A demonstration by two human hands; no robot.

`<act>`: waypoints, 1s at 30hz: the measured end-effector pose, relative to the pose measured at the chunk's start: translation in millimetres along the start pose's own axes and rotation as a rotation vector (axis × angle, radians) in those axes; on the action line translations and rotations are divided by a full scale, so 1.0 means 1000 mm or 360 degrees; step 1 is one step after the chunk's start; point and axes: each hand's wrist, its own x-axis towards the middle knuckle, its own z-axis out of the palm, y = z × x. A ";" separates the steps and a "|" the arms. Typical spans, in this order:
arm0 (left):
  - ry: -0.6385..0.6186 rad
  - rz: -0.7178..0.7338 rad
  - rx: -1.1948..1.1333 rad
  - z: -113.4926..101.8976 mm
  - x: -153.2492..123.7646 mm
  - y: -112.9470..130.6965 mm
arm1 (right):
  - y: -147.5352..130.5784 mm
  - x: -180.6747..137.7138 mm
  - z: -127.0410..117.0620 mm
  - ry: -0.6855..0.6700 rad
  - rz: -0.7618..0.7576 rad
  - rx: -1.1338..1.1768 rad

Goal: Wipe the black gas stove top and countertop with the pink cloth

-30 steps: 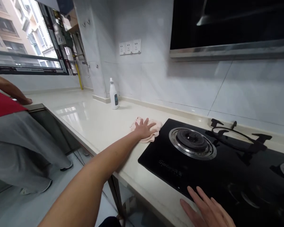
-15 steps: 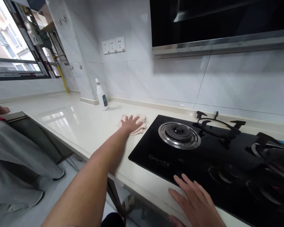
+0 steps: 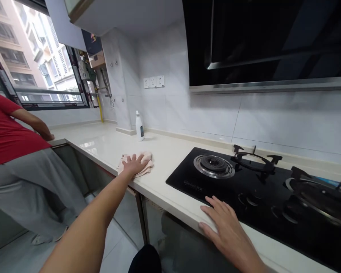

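My right hand point(image 3: 223, 224), fingers spread and holding nothing, is at the near edge of the gas hob point(image 3: 233, 186). My left hand point(image 3: 134, 165) lies flat, fingers splayed, on the pale pink cloth point(image 3: 147, 157); beyond stands a white bottle point(image 3: 139, 129).

Window point(image 3: 51, 91): bright daylight pouring in at my ten o'clock, pale buildings point(image 3: 42, 57) beyond!
Wall point(image 3: 213, 113): glossy grey-white, dead ahead at twelve, three sockets point(image 3: 153, 82) in a row.
Range hood point(image 3: 261, 49): black, shiny, looming at my two.
Floor point(image 3: 113, 248): pale, tiled, down at my seven.
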 end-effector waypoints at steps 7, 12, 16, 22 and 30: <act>0.0019 0.0020 0.0003 -0.006 -0.054 0.017 | -0.003 0.005 -0.008 -0.0157 0.0109 0.0139; 0.0017 0.0118 -0.0045 -0.004 -0.095 0.032 | -0.004 0.007 -0.013 -0.0178 0.0089 0.0174; 0.0037 0.0247 -0.0100 -0.001 -0.123 0.045 | -0.005 0.008 -0.016 -0.0197 0.0086 0.0163; 0.0098 0.0419 -0.0097 0.005 -0.142 0.054 | -0.007 0.006 -0.015 -0.0160 0.0118 0.0171; -0.0039 0.0510 -0.0110 -0.005 -0.106 0.055 | -0.012 0.008 -0.021 -0.0249 0.0182 0.0183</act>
